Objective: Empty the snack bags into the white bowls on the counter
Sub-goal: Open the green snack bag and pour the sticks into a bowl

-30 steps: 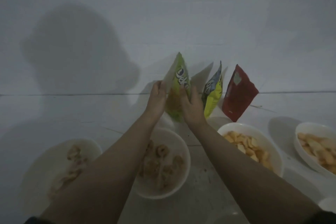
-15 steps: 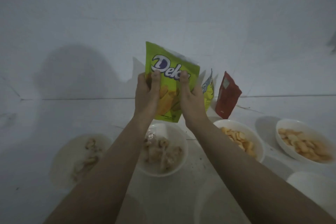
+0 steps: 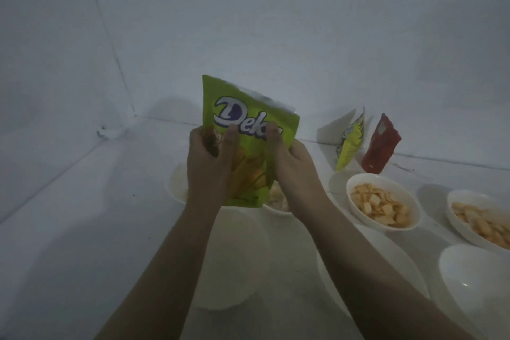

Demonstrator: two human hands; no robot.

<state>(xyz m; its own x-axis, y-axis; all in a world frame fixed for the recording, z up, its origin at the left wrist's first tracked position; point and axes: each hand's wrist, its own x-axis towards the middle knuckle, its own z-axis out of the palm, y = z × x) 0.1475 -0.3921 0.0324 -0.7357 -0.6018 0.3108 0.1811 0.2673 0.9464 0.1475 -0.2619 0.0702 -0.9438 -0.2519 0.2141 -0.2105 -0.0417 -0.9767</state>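
Note:
A green Deka snack bag (image 3: 245,124) stands upright in the air, held from both sides. My left hand (image 3: 209,165) grips its left edge with the thumb across the front. My right hand (image 3: 292,168) grips its right edge the same way. Below and behind the bag sit two white bowls holding snacks, one at the left (image 3: 175,188) and one at the right (image 3: 276,203), both mostly hidden by my hands. A bare white bowl (image 3: 237,262) lies under my forearms.
A yellow-green bag (image 3: 350,146) and a red bag (image 3: 379,145) lean on the back wall. Two white bowls (image 3: 356,185) (image 3: 455,201) at the right hold orange crackers. Two more white bowls (image 3: 469,279) (image 3: 331,276) sit near the front right. A wall corner stands at the left.
Both hands lifted the green bag off the wall and turned its front toward me. The camera view has shifted left and closer, so the bowls now lie further right.

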